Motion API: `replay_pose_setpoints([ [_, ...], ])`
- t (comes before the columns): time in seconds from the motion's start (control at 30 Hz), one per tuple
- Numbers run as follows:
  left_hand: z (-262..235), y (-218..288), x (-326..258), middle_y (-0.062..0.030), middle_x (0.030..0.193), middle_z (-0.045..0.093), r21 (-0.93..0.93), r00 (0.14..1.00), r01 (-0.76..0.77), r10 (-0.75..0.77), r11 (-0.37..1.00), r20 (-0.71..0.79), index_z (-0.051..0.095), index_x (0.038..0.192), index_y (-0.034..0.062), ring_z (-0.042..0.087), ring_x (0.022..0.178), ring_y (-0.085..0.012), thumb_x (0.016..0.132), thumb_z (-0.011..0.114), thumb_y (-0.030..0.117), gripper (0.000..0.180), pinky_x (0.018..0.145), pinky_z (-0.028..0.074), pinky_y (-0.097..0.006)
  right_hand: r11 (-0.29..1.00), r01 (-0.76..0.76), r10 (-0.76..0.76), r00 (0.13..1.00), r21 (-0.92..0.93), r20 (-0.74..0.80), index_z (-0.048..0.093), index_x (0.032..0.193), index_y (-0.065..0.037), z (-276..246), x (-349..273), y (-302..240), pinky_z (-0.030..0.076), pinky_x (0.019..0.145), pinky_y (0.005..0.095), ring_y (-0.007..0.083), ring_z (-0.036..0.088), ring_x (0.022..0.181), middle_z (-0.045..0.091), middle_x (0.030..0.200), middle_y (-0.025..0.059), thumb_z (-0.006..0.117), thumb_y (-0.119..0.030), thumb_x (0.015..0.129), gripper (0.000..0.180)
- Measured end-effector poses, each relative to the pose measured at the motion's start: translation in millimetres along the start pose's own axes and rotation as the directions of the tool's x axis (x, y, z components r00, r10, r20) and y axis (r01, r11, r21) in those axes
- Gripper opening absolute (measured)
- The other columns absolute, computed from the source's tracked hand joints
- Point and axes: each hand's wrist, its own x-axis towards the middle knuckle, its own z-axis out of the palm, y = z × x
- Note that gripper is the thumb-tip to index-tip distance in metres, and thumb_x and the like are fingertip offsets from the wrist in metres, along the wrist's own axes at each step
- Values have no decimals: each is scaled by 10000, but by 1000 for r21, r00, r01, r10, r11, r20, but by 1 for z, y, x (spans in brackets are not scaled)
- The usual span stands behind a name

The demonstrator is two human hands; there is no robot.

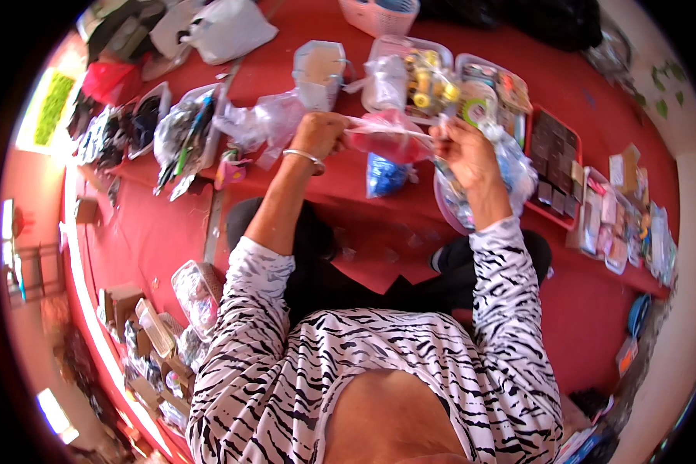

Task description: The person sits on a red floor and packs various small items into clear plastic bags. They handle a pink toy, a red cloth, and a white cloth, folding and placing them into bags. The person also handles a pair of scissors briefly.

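Both my arms reach forward over the red floor covering. My left hand (321, 138), a bangle on its wrist, is closed on the left end of a clear plastic bag with pink-red contents (392, 138). The bag's other end is pinched in my right hand (465, 155), so its edge is drawn straight between them. What lies inside is too blurred to name. Just below it sits a small bag of blue items (385, 176). Beside my right wrist is a round tub (450, 203) filled with clear packets. A crumpled clear bag (274, 120) lies left of my left hand.
Ahead stand a white container (319, 73), a bin with yellow-capped bottles (425, 81), and a red tray of dark boxes (553, 158). Bins of packaged goods (189, 127) line the left. Cartons and a basket (197, 298) sit lower left. My crossed legs are close below.
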Motion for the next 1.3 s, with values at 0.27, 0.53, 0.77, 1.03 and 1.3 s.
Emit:
replay_pose_setpoints([
  [0.27,-12,-7,5,-75,739,660,543,900,-398,429,740,75,682,871,68,634,591,-168,747,482,26,239,565,525,-298,999,43,-43,999,-27,5,536,883,-10,-8,-2,4,474,567,269,164,570,678,582,795,88,544,-24,804,81],
  [0.53,26,-4,-9,-82,621,620,-190,822,-510,540,839,177,649,937,16,572,507,-156,761,509,93,238,486,467,-282,884,159,-119,986,-439,117,587,847,-43,49,-6,13,345,502,192,50,425,584,560,818,41,589,-124,842,82],
  [0.77,39,17,-27,-88,608,612,-105,840,-327,340,939,424,569,737,-18,600,541,-159,800,503,151,192,475,463,-283,549,292,-319,939,-783,127,548,732,4,58,-6,27,329,576,220,80,407,642,473,751,-11,603,-85,814,133],
  [1.03,33,34,-49,-74,567,597,-50,800,-512,498,857,336,593,742,-7,592,497,-166,826,500,149,201,483,476,-286,520,407,-390,895,-751,214,541,786,-40,80,-19,24,329,545,192,73,432,603,488,692,-21,589,-142,846,128],
  [1.3,24,21,-46,-63,562,603,-151,906,-304,335,941,258,574,657,1,559,471,-120,833,488,141,241,428,434,-250,855,65,17,988,-514,153,550,899,-51,96,-35,32,333,430,176,37,473,534,575,734,2,526,-194,880,147],
])
